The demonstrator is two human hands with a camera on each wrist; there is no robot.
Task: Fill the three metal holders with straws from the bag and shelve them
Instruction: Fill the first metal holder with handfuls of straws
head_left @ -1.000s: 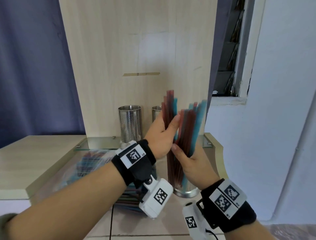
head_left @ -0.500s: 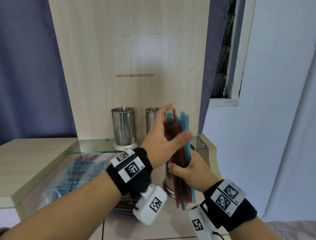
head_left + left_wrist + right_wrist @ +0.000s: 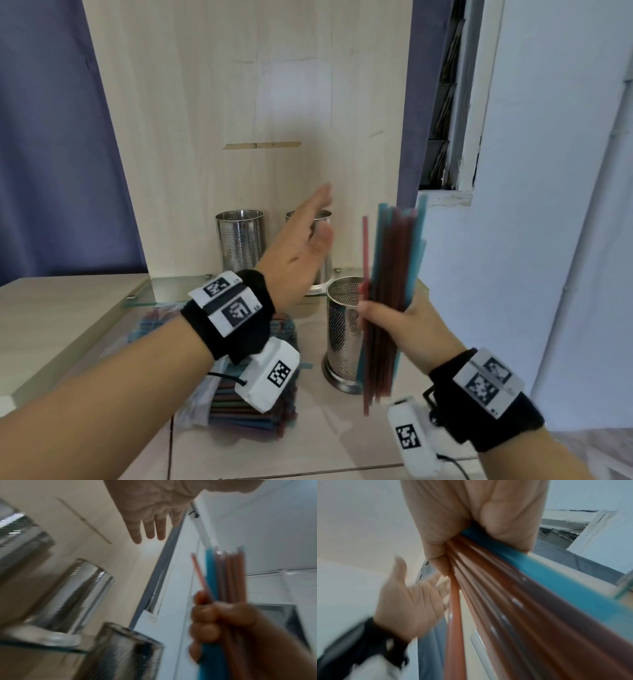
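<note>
Head view: the right hand (image 3: pixel 407 322) grips a bundle of red and blue straws (image 3: pixel 390 274) upright, fingers (image 3: pixel 204 627) wrapped round its middle. The left hand (image 3: pixel 301 246) hangs flat with fingers straight and together, holding nothing, apart from the bundle. Just beside the right fingers stands one perforated metal holder (image 3: pixel 342 329), apparently empty. Two more holders (image 3: pixel 240 240) stand beyond the left fingers on the glass shelf (image 3: pixel 164 291). The straw bag (image 3: pixel 239 404) lies beneath the left wrist. Judgement: no holder filled yet.
</note>
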